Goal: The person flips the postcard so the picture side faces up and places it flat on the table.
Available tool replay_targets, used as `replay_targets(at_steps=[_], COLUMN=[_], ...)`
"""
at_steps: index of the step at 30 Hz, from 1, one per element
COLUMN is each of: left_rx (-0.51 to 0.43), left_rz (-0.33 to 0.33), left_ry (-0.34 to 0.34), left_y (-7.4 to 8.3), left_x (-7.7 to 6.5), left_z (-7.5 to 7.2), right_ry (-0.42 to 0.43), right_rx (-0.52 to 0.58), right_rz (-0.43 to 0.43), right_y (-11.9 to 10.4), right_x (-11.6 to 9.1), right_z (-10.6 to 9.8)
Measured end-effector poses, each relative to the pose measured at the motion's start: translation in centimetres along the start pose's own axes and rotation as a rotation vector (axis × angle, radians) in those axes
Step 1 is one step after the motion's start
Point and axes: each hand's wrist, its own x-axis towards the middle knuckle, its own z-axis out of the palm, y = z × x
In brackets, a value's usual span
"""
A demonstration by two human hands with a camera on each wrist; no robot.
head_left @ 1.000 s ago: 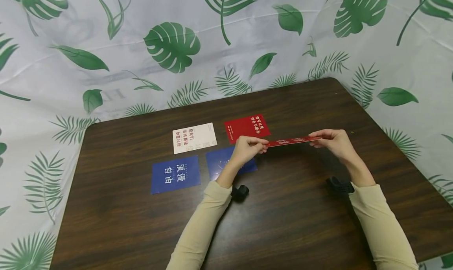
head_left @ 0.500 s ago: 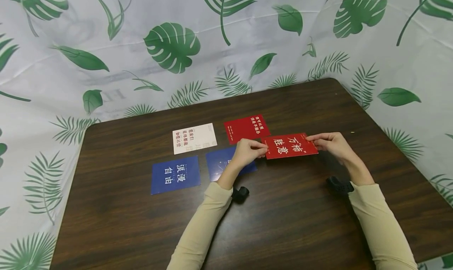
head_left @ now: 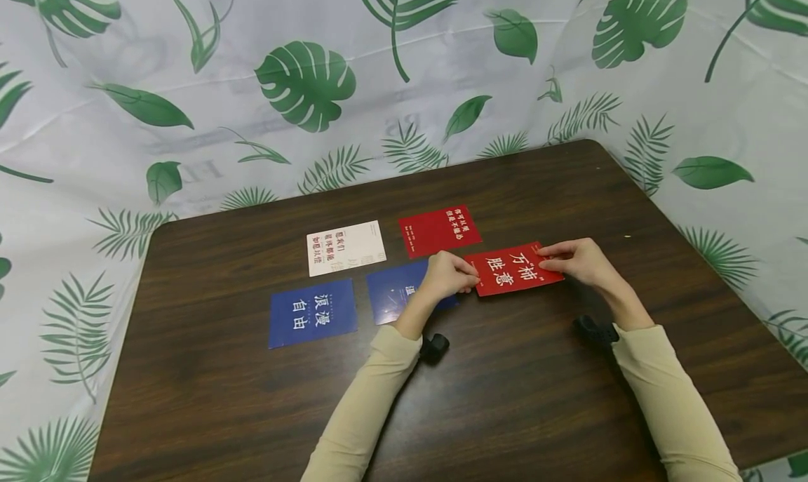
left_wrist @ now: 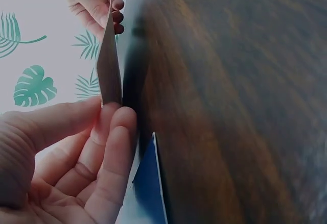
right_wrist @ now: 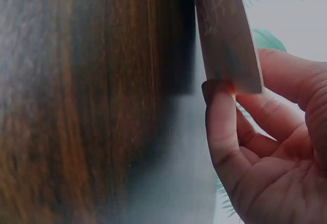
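Between the two hands is a red card [head_left: 514, 269] with white characters, its printed face turned up toward the head camera. My left hand [head_left: 447, 277] pinches its left edge between thumb and fingers. At the opposite edge, my right hand [head_left: 577, 260] pinches it too. Both wrist views show the card edge-on, raised a little above the table: the left wrist view has the card [left_wrist: 108, 66] rising from the fingertips, and the right wrist view shows the card's underside [right_wrist: 227, 35]. A blue card [head_left: 394, 292] lies partly hidden behind my left hand.
On the dark wooden table [head_left: 265, 412] lie a second blue card [head_left: 313, 313], a cream card [head_left: 346, 247] and another red card [head_left: 440, 231], left of and behind the hands. A leaf-patterned cloth [head_left: 429, 61] hangs behind the table.
The held red card was nearly edge-on to the head camera, then tilted so its printed face shows fully. Both hands have come slightly lower and nearer each other.
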Motion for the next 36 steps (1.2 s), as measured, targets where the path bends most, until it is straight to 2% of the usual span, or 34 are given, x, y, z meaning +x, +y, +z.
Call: replay_targets(at_steps=[4,12,19,27,33,36], left_rx=[0.055,0.214,0.250,0.280,0.402,0.407], left_rz=[-0.037,-0.050,-0.117,-0.157,-0.144,-0.141], left_ry=[0.006,0.038,0.047,0.045,0.060,0.059], left_y=[0.2,0.8,1.4,1.8,1.8,1.8], left_x=[0.1,0.3,0.2,0.3,0.3,0.4], left_z=[0.3,0.6,0.8,1.0,1.0,0.9], right_ry=[0.022,0.050,0.057,0.068,0.069,0.064], right_rx=[-0.061,-0.157,-0.217,-0.227,-0.212,-0.206], right_rz=[-0.025,-0.076,-0.097,-0.117,-0.117,-0.119], right_y=[-0.2,-0.6,-0.7,-0.8,-0.8,-0.9], right_x=[0.1,0.4,0.6,0.6,0.8,1.0], right_z=[0.3,1.0,1.4,1.4,1.4,1.5])
